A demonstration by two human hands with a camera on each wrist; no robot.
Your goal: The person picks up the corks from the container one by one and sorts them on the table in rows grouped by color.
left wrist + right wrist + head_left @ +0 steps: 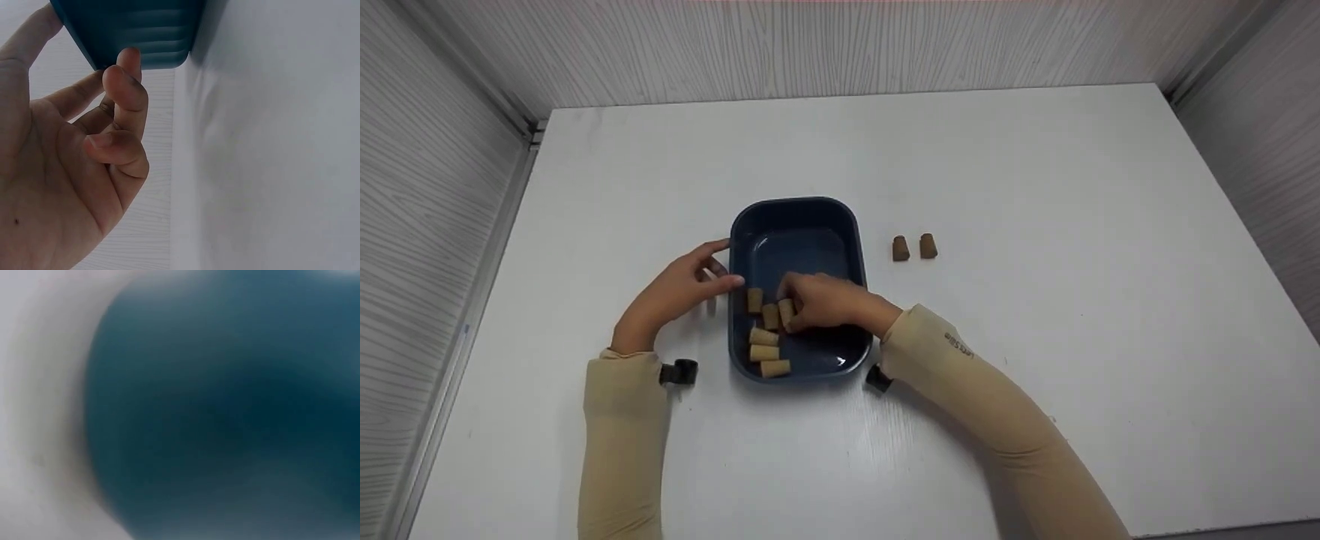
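Observation:
A dark blue rectangular tray [799,381] stands in the middle of the table, with several tapered cork stoppers [765,352] in its near left part. Inside it my right hand [829,300] reaches over the right rim and pinches a cork [787,311] between thumb and fingers, close beside the other corks. At the left rim is my left hand [682,289], its thumb and index finger touching the tray apart from each other. In the left wrist view its other fingers [126,90] hang loosely bent below the tray wall. Only blurred blue tray shows in the right wrist view.
Two darker brown corks [914,247] stand on the white table [1072,300] to the right of the tray. Grey wood-grain panels [810,52] border the table at the back and both sides. Black wrist camera mounts [681,372] sit close to the tray.

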